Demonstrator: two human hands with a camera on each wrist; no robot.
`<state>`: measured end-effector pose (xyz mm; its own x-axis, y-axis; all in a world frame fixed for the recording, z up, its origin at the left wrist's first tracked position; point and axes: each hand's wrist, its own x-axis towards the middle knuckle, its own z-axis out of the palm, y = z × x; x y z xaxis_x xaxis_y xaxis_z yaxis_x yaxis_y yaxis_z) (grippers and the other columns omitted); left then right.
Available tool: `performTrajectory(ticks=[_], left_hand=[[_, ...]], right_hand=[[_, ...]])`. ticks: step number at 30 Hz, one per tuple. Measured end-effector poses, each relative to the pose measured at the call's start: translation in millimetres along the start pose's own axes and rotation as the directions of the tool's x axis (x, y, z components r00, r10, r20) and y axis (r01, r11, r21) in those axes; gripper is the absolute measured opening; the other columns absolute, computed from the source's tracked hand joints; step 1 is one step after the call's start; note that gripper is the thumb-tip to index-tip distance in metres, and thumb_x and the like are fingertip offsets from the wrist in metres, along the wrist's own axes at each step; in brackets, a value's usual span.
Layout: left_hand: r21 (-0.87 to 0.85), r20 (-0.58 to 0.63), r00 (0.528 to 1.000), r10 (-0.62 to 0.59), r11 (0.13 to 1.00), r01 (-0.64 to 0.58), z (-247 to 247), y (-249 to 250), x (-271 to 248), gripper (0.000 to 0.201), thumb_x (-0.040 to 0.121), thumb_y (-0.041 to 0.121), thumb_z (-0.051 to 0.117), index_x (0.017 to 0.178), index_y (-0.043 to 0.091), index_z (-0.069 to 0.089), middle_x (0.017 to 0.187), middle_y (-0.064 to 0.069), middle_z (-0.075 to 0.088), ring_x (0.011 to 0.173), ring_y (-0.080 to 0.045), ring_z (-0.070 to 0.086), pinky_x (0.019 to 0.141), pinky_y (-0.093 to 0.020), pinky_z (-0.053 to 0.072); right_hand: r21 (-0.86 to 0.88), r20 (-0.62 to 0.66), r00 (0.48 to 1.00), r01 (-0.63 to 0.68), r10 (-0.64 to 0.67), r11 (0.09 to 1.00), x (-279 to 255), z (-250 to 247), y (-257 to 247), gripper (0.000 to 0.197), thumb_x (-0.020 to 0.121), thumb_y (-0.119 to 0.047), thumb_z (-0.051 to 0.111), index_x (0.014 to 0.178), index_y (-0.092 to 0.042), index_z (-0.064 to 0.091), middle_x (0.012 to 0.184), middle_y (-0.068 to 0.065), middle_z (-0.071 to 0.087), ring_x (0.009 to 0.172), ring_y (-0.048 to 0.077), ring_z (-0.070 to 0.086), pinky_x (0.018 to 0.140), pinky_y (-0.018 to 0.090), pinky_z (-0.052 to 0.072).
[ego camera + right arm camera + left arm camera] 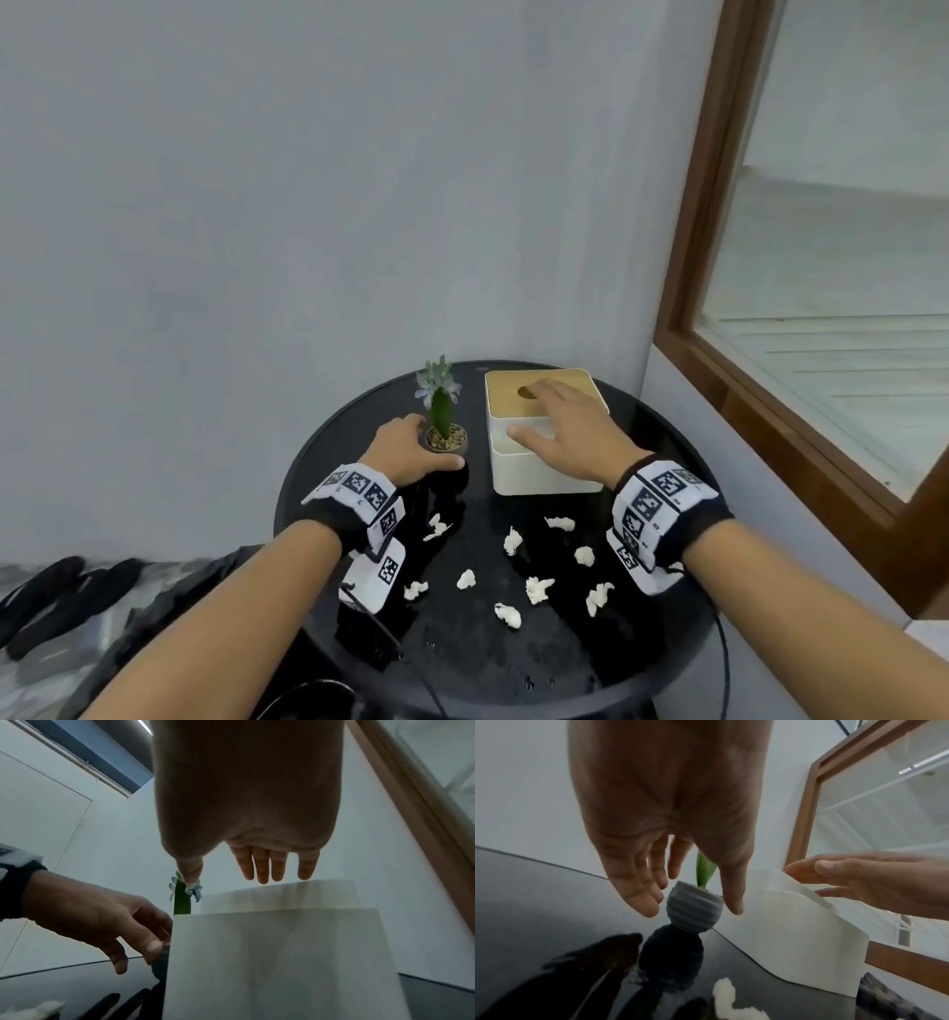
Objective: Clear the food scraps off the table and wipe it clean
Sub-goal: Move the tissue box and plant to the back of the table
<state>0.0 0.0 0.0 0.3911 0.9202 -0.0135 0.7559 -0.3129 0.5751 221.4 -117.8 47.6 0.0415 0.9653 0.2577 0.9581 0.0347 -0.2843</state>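
Observation:
Several white food scraps (539,589) lie scattered over the near half of the round black table (462,658). At the back stand a small potted plant (445,441) and a white tissue box (544,473) with a wooden lid. My left hand (426,447) cups the grey ribbed pot (693,921), fingers on its far side and thumb along its front, with a gap showing in the left wrist view. My right hand (539,411) spreads flat over the box (282,953), fingers straight above the lid, holding nothing.
The table stands in a corner, with a grey wall behind and a wood-framed window (719,360) to the right. Dark sandals (51,591) lie on the floor at the left. A black cable (431,694) hangs over the table's near edge.

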Motion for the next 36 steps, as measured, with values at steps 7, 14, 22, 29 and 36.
performTrajectory(ticks=[7,14,22,29,36], left_hand=[[0.025,0.015,1.000,0.025,0.999,-0.025,4.4,5.4,10.2,0.064,0.071,0.051,0.079,0.123,0.018,0.059,0.116,0.000,0.065,0.109,-0.018,0.059,0.089,-0.026,0.044],[0.044,0.030,1.000,0.009,0.999,-0.010,5.9,-1.1,22.5,0.067,0.068,0.056,0.079,0.123,0.023,0.060,0.116,0.001,0.066,0.112,-0.018,0.057,0.089,-0.025,0.042],[0.013,0.007,1.000,0.000,1.000,0.000,0.7,1.0,48.7,0.069,0.067,0.054,0.080,0.124,0.022,0.061,0.117,0.000,0.066,0.112,-0.019,0.058,0.092,-0.027,0.045],[-0.028,-0.002,1.000,-0.012,1.000,0.012,-2.0,-2.3,93.6,0.068,0.063,0.053,0.081,0.122,0.024,0.063,0.113,0.003,0.067,0.102,-0.013,0.059,0.085,-0.023,0.043],[-0.054,-0.024,1.000,-0.019,0.998,0.018,-1.0,-7.8,150.2,0.061,0.065,0.047,0.084,0.117,0.020,0.066,0.107,0.003,0.068,0.101,-0.016,0.061,0.089,-0.025,0.046]], right_hand=[[-0.093,0.091,0.996,-0.001,0.009,0.996,23.2,17.3,1.4,0.082,0.085,-0.070,0.038,0.147,-0.017,0.030,0.157,0.002,0.028,0.143,0.020,0.025,0.117,0.042,0.018],[-0.189,0.084,0.996,-0.023,0.039,0.982,24.8,29.8,9.0,0.081,0.087,-0.070,0.032,0.149,-0.019,0.025,0.160,-0.002,0.020,0.146,0.016,0.016,0.118,0.041,0.011],[-0.210,0.063,0.997,-0.025,0.039,0.977,29.0,34.7,10.5,0.080,0.088,-0.069,0.032,0.151,-0.020,0.020,0.161,-0.003,0.017,0.148,0.016,0.011,0.118,0.042,0.010],[-0.218,0.072,0.996,-0.038,0.055,0.975,26.9,35.0,7.7,0.081,0.087,-0.071,0.028,0.151,-0.023,0.017,0.161,-0.005,0.015,0.148,0.016,0.011,0.119,0.042,0.007],[-0.222,0.072,0.996,-0.041,0.058,0.974,26.1,34.6,6.2,0.086,0.083,-0.075,0.016,0.153,-0.025,0.013,0.162,-0.007,0.009,0.149,0.015,0.006,0.119,0.039,0.002]])
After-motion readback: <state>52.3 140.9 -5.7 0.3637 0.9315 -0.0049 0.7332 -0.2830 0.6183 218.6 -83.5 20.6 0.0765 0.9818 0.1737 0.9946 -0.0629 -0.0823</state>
